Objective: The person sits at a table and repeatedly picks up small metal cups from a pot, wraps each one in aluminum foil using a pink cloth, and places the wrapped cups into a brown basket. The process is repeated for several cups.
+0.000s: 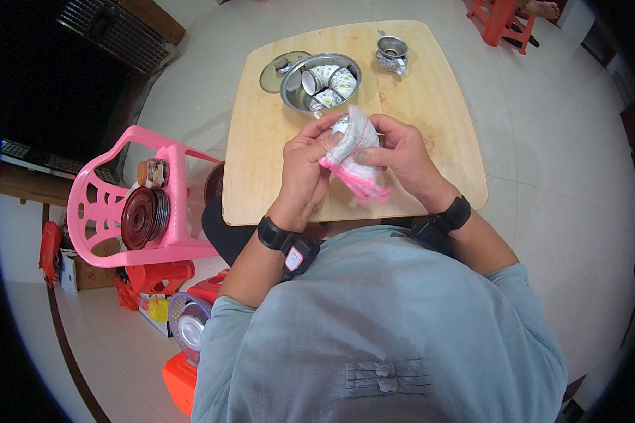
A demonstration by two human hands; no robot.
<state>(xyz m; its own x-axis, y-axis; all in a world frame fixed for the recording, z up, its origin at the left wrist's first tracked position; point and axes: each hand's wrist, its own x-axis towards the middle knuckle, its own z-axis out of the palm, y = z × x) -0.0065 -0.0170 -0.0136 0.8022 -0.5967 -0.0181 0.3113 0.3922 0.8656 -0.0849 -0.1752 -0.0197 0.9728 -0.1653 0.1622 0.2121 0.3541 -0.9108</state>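
My left hand (308, 161) grips a small patterned white cup (341, 125), mostly covered by a white cloth with a pink fringe (361, 145). On the other side, my right hand (406, 153) pinches the cloth against the cup, thumb in front. Just beyond both hands stands a stainless steel pot (292, 95) with several patterned cups (343, 82) lying in it. A glass lid (271, 78) with a metal knob rests on the table, its edge partly behind the pot.
A patterned pitcher (389, 63) topped by a metal strainer (392, 45) stands on the far right of the wooden table (439, 116). To the left, a pink plastic chair (177, 211) bears stacked dark lids (140, 218) and a jar (157, 172). Someone's bare foot (542, 9) shows by a red stool (491, 24).
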